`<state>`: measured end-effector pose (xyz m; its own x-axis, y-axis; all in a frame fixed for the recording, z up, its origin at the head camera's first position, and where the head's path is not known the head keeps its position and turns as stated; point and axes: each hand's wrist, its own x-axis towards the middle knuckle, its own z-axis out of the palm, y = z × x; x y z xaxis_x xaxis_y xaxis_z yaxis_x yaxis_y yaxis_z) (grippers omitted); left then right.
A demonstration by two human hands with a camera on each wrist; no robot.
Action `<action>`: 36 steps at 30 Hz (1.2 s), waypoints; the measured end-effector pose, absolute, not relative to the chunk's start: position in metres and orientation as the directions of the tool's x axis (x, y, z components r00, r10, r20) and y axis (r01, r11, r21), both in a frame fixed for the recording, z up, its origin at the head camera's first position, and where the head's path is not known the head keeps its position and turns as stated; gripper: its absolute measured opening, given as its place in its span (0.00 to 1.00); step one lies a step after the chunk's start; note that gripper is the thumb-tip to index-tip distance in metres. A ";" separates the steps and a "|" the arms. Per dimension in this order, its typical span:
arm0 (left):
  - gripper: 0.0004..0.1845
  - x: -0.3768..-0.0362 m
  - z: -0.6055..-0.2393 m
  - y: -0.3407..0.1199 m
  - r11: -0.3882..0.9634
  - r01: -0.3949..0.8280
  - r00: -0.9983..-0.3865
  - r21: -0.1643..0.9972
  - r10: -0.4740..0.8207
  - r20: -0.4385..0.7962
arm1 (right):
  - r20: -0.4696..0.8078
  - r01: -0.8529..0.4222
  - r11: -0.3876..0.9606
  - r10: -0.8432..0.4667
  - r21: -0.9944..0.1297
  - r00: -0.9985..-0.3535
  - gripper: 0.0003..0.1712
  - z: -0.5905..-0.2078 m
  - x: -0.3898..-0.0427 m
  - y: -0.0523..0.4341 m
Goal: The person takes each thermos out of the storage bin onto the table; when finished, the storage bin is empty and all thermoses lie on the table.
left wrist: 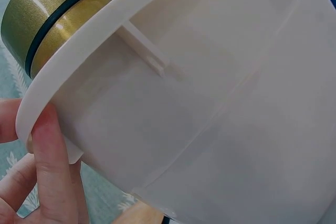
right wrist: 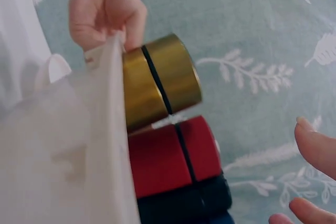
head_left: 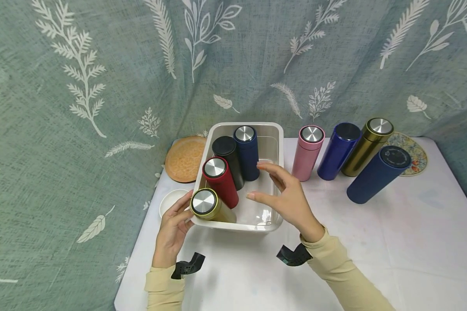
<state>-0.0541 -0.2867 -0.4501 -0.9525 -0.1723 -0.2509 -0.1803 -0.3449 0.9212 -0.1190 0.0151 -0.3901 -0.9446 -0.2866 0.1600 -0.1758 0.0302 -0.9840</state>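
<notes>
Meanwhile left hand [head_left: 174,229] grips bin [head_left: 274,134]; right hand [head_left: 286,196] hovers.

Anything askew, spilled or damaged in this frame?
Nothing spilled or visibly damaged. The left hand grips the corner of the white bin; the four flasks inside lean. The right hand hovers open over it.

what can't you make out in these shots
- Bin floor under the four flasks: head view, the flasks cover it.
- Gold flask body: left wrist view, bin wall hides all but its top.
- Left hand fingertips: head view, tucked behind the bin corner.
- Right hand: right wrist view, cut off by the edge.
- Dark blue flask lid print: head view, too small to read.
</notes>
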 end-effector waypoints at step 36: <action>0.27 -0.053 -0.452 -0.289 -0.347 -0.185 -0.958 0.920 -0.147 -0.248 | 0.138 -0.321 0.237 -0.567 -0.917 -0.812 0.44 -0.415 -0.101 -0.060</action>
